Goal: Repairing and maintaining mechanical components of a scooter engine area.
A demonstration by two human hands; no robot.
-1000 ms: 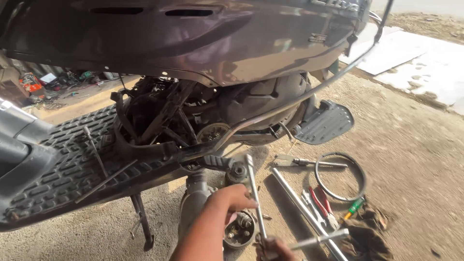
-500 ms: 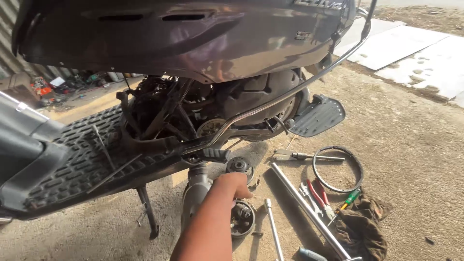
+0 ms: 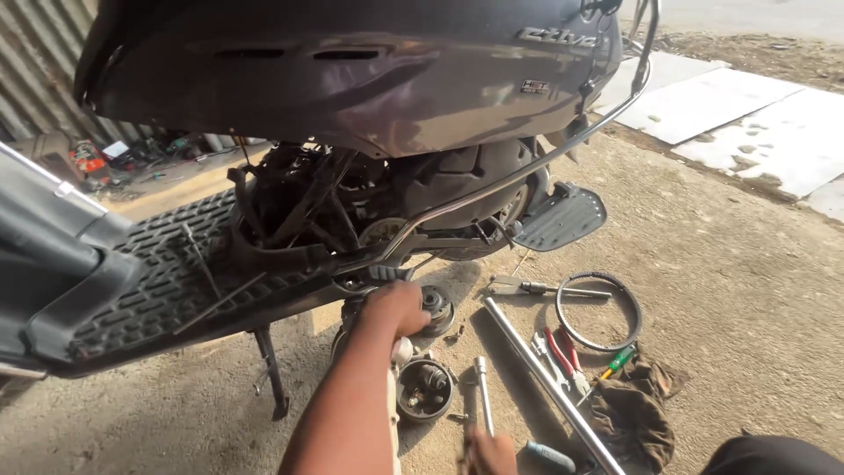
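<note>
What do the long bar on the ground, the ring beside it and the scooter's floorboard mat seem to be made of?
Long bar: bright metal, likely steel, with a shiny silvery sheen. Ring: probably a rubber belt, dull black and thin, though a metal hoop is possible. Floorboard mat: black rubber or plastic, matte, with a moulded grid pattern.

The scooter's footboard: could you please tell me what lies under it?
Under the footboard a side stand reaches the dirt ground. The left hand covers a round metal part.
</note>
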